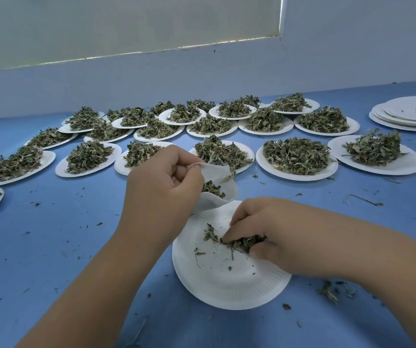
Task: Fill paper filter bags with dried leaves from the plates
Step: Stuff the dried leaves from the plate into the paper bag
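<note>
Near plate [227, 280]: light, crumbly leaves [242, 243] gripped by right hand [272, 234]; flimsy filter bag [217, 172] pinched at rim by left hand [161, 187].

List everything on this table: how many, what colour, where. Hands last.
heaped plates: about twenty, overlaps hide the exact count, white under grey-green dried leaves, rows across the far table
near plate: one, white, almost bare, in front of the person
empty plate stack: one, white, far right
filter bag: one, white, partly filled, above the near plate's far rim
last leaves: one clump, grey-green, on the near plate
leaf crumbs: many, dark green, scattered on the table
table: one, blue, under everything
left hand: one, holds the filter bag's mouth
right hand: one, fingers curled round the last leaves
</note>
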Action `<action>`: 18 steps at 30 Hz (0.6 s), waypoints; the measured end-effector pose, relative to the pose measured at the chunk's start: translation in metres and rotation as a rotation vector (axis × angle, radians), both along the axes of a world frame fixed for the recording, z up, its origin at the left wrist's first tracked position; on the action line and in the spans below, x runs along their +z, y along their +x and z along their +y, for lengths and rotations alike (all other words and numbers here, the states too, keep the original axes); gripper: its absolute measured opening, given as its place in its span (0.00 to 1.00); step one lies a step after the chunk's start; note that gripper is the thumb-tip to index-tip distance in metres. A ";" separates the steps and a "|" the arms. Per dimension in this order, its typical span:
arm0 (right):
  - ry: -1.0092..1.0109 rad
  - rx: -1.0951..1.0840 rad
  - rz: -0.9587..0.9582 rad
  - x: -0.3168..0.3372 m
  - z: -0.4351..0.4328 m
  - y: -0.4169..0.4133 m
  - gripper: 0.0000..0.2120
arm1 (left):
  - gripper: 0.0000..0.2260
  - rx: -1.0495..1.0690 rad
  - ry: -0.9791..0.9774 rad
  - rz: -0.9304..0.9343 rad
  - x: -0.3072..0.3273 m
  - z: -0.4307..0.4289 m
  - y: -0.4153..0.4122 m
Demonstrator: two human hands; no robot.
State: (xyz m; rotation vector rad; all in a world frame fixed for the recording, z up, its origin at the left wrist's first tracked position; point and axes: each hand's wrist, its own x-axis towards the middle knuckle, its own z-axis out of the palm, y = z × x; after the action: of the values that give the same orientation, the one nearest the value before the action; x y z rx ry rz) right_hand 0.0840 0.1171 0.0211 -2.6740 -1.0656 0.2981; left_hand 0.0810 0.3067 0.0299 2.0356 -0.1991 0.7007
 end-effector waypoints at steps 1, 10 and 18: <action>0.004 -0.011 -0.013 0.000 0.001 0.000 0.20 | 0.10 0.004 0.004 0.000 0.000 0.000 0.000; 0.034 -0.046 -0.100 -0.002 0.008 -0.004 0.14 | 0.10 0.007 0.003 -0.002 -0.001 0.001 0.000; 0.155 -0.074 -0.047 0.001 0.003 -0.003 0.13 | 0.10 -0.011 -0.001 0.002 -0.004 0.000 0.000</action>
State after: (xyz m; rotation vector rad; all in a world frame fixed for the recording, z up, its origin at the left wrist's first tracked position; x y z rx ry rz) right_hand 0.0814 0.1205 0.0221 -2.5859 -0.9580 0.1330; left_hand 0.0811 0.3063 0.0262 2.0328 -0.2086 0.6913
